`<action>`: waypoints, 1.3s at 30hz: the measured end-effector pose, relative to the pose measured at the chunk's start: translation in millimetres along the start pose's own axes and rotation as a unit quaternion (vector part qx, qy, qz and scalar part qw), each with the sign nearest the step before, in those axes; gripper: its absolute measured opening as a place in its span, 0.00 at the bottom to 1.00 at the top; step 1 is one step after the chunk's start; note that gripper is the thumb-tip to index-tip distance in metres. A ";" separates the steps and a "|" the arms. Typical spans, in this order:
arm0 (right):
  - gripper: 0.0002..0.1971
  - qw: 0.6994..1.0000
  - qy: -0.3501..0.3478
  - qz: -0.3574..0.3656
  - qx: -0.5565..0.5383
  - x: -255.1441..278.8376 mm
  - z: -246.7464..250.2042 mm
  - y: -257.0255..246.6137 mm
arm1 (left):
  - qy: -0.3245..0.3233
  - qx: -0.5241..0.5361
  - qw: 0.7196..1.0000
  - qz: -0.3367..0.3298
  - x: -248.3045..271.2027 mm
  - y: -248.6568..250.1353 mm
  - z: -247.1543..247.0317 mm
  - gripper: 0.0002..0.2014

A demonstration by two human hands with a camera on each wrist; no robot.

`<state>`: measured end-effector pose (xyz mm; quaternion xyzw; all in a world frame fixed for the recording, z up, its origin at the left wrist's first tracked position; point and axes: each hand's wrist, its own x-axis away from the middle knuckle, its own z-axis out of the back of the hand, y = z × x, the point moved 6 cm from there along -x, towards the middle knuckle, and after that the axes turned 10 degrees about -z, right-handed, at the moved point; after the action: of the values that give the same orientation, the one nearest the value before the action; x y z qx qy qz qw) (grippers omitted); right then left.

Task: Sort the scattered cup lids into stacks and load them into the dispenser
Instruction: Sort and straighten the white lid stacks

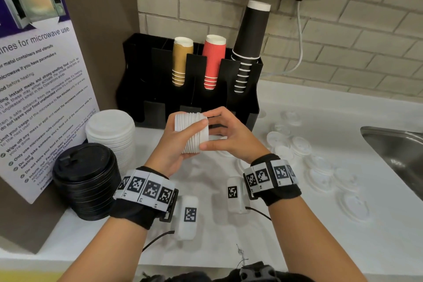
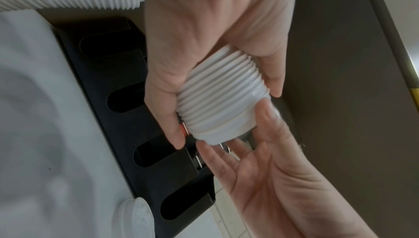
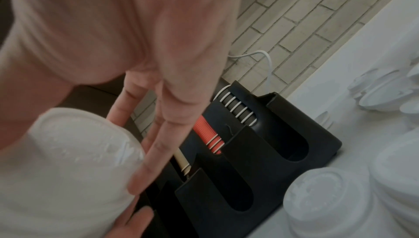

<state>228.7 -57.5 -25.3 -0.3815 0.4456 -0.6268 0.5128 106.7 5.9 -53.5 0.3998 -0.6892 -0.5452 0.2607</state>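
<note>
My left hand [image 1: 186, 131] grips a sideways stack of small white lids [image 1: 194, 137] just in front of the black dispenser [image 1: 160, 89]. In the left wrist view its fingers [image 2: 163, 120] and thumb curl round the ribbed stack [image 2: 222, 98]. My right hand [image 1: 219, 131] meets the stack's right end with straight fingers [image 3: 156, 143] against the top lid [image 3: 68, 161]. The dispenser's lower slots [image 2: 127, 98] look dark, with cups standing in its upper slots. Loose clear and white lids [image 1: 290, 144] lie scattered on the counter to the right.
A tall white lid stack [image 1: 111, 130] and a black lid stack [image 1: 85, 181] stand at the left, beside a microwave notice board [image 1: 39, 75]. Tan [image 1: 182, 62], red [image 1: 214, 59] and black [image 1: 249, 34] cups fill the dispenser. A steel sink [image 1: 398, 151] lies at the far right.
</note>
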 end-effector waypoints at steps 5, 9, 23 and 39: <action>0.28 1.000 -0.013 0.003 0.014 -4.6 -0.9 -2.1 | 0.022 0.009 1.000 0.003 -5.2 -1.9 2.5 0.23; 0.16 0.995 0.001 -0.078 0.063 -22.1 14.8 10.4 | 0.047 0.022 0.999 0.002 -9.4 -4.3 7.1 0.19; 0.32 0.791 -0.060 -0.263 0.549 -57.2 35.5 91.8 | 0.047 0.005 0.999 0.026 -13.9 -7.9 16.7 0.26; 0.26 1.000 0.014 -0.006 0.013 27.5 17.6 0.5 | -0.038 0.035 0.997 0.057 2.6 -12.3 -17.3 0.35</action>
<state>240.3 -87.5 -19.7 -0.3686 0.4427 -0.6406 0.5077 122.3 -6.6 -60.8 0.3480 -0.7390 -0.5197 0.2503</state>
